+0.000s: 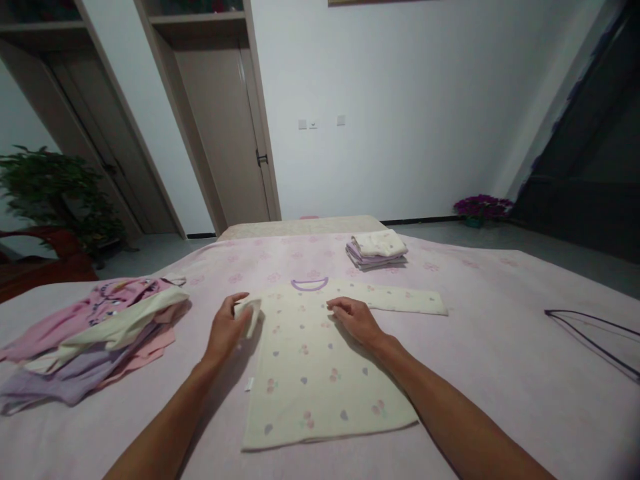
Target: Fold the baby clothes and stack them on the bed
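A cream long-sleeved shirt (pixel 310 373) with small cherry and heart prints and a purple-trimmed neckline lies flat in front of me. Its right-hand sleeve stretches out straight to the side. My left hand (pixel 227 327) is closed on the other sleeve at the shirt's left edge, lifting it slightly, with the cuff end showing between thumb and fingers. Over the chest, my right hand (pixel 357 320) has its fingers curled together, close to the fabric; nothing shows in them, and I cannot tell whether they touch the shirt.
A pink flowered sheet (pixel 480 373) covers the table. On the left is a loose heap of clothes (pixel 100 333). A folded stack of clothes (pixel 377 250) stands at the back right, and a dark thin hanger (pixel 590 333) lies at the right edge.
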The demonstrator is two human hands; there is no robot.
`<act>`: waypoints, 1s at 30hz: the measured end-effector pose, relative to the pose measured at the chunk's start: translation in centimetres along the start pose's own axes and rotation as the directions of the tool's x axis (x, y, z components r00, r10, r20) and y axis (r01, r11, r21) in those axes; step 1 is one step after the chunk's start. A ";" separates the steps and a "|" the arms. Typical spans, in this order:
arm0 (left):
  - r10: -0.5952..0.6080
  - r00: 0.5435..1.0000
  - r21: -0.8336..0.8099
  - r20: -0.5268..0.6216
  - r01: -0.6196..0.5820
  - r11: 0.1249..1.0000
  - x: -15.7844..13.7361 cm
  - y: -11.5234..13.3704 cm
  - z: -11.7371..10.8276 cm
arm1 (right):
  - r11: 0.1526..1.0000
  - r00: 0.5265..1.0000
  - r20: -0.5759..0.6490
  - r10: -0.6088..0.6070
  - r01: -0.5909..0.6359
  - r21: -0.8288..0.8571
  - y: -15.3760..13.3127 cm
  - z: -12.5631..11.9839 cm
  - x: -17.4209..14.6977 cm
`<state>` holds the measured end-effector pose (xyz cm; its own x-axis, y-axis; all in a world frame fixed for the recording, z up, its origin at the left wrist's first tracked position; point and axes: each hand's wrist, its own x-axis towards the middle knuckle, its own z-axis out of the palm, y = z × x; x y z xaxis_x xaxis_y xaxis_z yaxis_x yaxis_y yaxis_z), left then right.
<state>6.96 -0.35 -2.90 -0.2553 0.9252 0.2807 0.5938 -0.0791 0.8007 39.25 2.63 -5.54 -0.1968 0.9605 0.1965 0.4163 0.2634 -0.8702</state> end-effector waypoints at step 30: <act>-0.188 0.795 0.511 0.576 -0.171 0.842 -8.4 1.1 -3.0 | 0.854 0.966 -0.005 0.258 -0.226 0.468 -3.7 3.1 0.0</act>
<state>7.49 -9.36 -2.80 0.1253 0.9646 -0.2319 0.9337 -0.0356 0.3562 34.99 1.39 -3.68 -0.0784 0.9964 -0.0330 -0.0154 -0.0343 -0.9993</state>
